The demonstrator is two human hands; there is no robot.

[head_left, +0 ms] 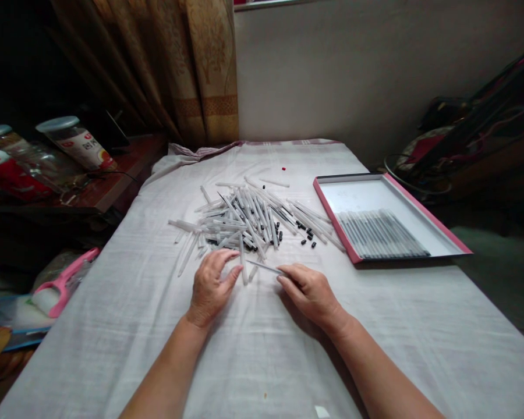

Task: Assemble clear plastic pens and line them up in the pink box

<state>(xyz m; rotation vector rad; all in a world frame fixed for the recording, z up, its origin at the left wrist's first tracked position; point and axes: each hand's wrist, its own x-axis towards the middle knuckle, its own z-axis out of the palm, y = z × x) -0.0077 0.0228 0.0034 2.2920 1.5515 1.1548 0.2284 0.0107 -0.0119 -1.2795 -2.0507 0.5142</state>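
A loose heap of clear pen barrels (pixel 227 224), dark-tipped refills and small black caps (pixel 310 235) lies mid-table. At its near edge, my left hand (pixel 213 285) has thumb and fingers apart, their tips beside or touching one clear barrel (pixel 243 270); whether they press on it is unclear. My right hand (pixel 310 291) pinches a thin pen refill (pixel 264 266) between thumb and forefinger, its free end pointing left toward that barrel. To the right, a pink-edged shallow box (pixel 428 215) holds a row of pens (pixel 378 234) with dark refills inside.
A white cloth (pixel 157 349) covers the table. A tiny red cap (pixel 283 169) lies behind the heap, and a white scrap (pixel 321 412) is at the near edge. Jars (pixel 81 142) stand on a side cabinet at left, above pink-handled scissors (pixel 63 285). Curtain and wall are behind.
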